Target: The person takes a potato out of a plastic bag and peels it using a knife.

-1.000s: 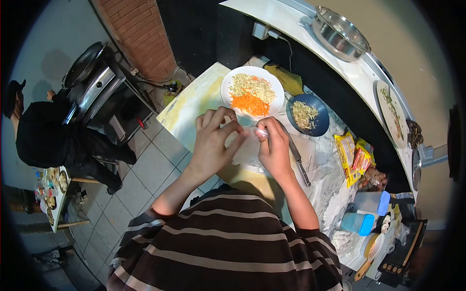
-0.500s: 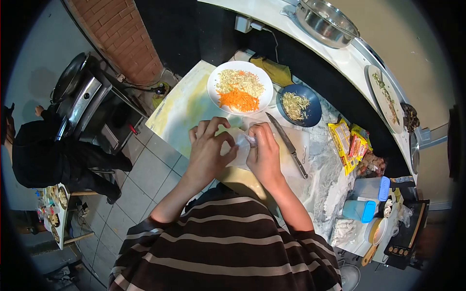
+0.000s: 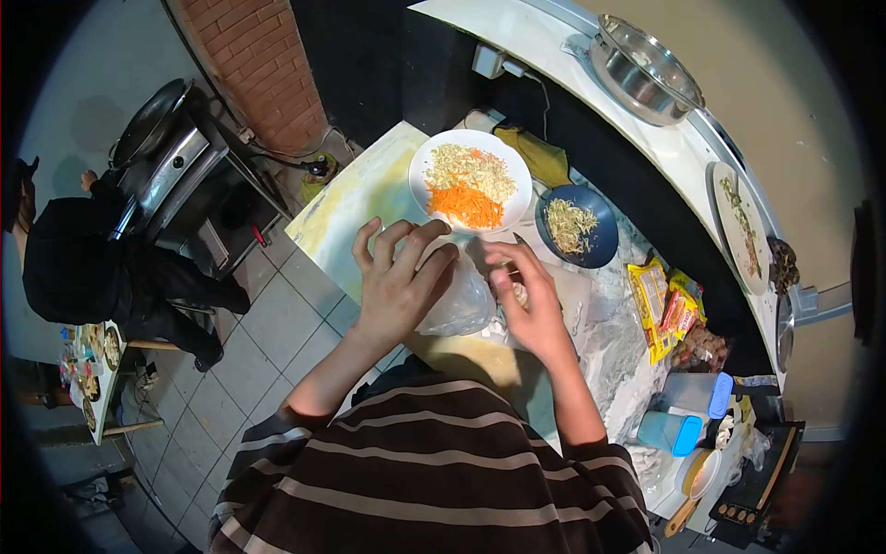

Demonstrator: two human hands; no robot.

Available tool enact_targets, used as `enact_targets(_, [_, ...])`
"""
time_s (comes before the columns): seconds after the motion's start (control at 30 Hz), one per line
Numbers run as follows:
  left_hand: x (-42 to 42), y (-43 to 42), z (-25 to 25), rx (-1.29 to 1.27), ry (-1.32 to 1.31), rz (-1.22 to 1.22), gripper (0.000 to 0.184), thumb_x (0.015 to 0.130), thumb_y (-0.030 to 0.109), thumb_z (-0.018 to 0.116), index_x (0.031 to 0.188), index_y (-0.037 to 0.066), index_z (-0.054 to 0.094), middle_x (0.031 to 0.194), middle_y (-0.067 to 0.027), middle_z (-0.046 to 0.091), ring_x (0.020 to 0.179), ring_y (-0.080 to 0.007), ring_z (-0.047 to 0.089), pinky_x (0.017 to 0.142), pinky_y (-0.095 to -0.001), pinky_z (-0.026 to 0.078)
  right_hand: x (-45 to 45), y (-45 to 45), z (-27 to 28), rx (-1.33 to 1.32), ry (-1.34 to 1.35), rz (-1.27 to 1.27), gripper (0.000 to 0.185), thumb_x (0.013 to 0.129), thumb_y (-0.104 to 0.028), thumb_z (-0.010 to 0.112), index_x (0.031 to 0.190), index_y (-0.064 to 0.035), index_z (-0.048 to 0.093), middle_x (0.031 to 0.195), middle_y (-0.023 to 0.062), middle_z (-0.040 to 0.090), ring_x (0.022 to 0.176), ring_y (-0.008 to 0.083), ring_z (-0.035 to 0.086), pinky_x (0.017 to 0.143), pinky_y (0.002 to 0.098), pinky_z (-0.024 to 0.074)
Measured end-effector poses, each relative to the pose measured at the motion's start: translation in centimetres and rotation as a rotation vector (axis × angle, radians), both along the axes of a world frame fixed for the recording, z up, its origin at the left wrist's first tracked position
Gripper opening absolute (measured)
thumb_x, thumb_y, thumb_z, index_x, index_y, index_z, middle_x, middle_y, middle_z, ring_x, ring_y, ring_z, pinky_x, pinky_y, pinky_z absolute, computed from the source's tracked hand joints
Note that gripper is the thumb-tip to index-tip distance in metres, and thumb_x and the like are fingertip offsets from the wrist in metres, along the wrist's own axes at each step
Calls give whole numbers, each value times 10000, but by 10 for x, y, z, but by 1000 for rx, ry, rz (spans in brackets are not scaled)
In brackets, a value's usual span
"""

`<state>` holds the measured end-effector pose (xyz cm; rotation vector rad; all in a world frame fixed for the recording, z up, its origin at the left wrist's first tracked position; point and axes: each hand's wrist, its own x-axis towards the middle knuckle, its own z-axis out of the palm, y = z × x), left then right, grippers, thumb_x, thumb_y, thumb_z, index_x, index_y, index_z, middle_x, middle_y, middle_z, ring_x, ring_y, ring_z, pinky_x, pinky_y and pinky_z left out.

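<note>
A crumpled clear plastic bag [image 3: 466,307] lies on the worktop between my hands. My left hand [image 3: 397,282] is at its left edge, fingers spread and bent; the thumb is partly hidden, and the fingertips overlap the bag. To the bag's right, my right hand [image 3: 531,305] is open, fingers apart. A small pale lump [image 3: 520,294] shows by its thumb; I cannot tell whether it is held. Beyond my hands stands a white plate [image 3: 524,171] with shredded carrot [image 3: 466,205] and chopped pale food [image 3: 469,168]. The knife is almost wholly hidden by my right hand.
A dark blue bowl [image 3: 604,242] of pale shreds stands right of the plate. Yellow packets [image 3: 655,309], blue-lidded containers [image 3: 678,434] and a pan [image 3: 701,475] line the right side. A steel pot [image 3: 637,74] sits on the shelf. Another person [image 3: 83,268] stands left by a wok [image 3: 152,120].
My right hand's pinch has opened, and the hand has moved right and nearer me. The plastic bag shows more fully between my hands. The knife is now mostly covered. The view has shifted slightly.
</note>
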<state>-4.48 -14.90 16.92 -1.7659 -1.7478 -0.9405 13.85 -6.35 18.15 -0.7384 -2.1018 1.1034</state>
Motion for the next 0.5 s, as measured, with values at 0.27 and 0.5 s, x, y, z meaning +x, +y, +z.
enact_targets(0.27, [-4,-2,-28,266,71,35,270,717,192,827,949,194,689,1167,23,616,1106,-193,531,1031,-461,325,-18,7,-18,87,-21,207,352,791,140,614,1108,-11,593,1115,99,571,871,235,606,747,311,498])
enact_targets(0.5, [-11,-5,-15,-75,-341,-237,319,763,172,827,1028,91,670,1125,-64,638,1007,-258,589,839,-378,407,-28,5,-18,95,-26,146,299,777,146,608,1037,2,583,925,135,549,825,287,611,727,334,497])
